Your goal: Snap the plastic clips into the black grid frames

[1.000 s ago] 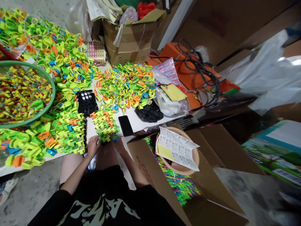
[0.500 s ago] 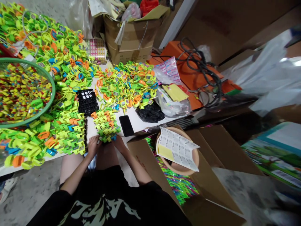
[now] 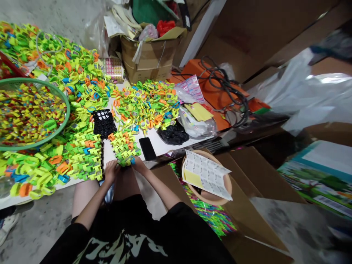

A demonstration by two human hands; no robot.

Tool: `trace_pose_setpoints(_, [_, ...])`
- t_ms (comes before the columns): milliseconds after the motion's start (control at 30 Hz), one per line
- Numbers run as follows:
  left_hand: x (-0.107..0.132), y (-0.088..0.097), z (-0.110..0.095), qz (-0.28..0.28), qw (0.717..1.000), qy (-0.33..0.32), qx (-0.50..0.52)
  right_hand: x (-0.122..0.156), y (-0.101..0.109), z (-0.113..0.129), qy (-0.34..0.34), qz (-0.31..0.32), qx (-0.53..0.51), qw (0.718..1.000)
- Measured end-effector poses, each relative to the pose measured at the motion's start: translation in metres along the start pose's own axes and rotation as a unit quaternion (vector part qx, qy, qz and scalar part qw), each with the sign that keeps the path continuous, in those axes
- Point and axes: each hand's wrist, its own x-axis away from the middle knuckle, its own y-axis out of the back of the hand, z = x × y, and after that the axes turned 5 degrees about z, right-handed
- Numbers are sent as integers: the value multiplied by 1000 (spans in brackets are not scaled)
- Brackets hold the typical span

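Observation:
Rows of green, yellow and orange plastic toy watches stand in a tight block at the table's front edge, between my hands. My left hand is closed at the block's near left corner, its fingers curled; what they hold is too small to make out. At the near right corner, my right hand has its fingertips on a blue toy watch; its fingers are partly hidden. A second block of lined-up toy watches lies to the left. Behind stands a black plastic lattice tray.
Loose toy watches are heaped on the white table. A green basket of small parts is at left. A phone and black plastic bag lie right. Below right, an open carton holds a round tub with sticker sheets.
The view has shifted slightly, so the table's far things appear lower. Both hands stay at the near edge of the block, with hardly any other movement.

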Motion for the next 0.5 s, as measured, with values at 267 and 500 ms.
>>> trace_pose_setpoints(267, [-1, -5, 5, -11, 1000, -5, -24, 8, 1, 14, -62, 15, 113, 992])
trace_pose_setpoints(500, [5, -16, 8, -41, 999, -1, 11, 9, -5, 7, -72, -12, 127, 989])
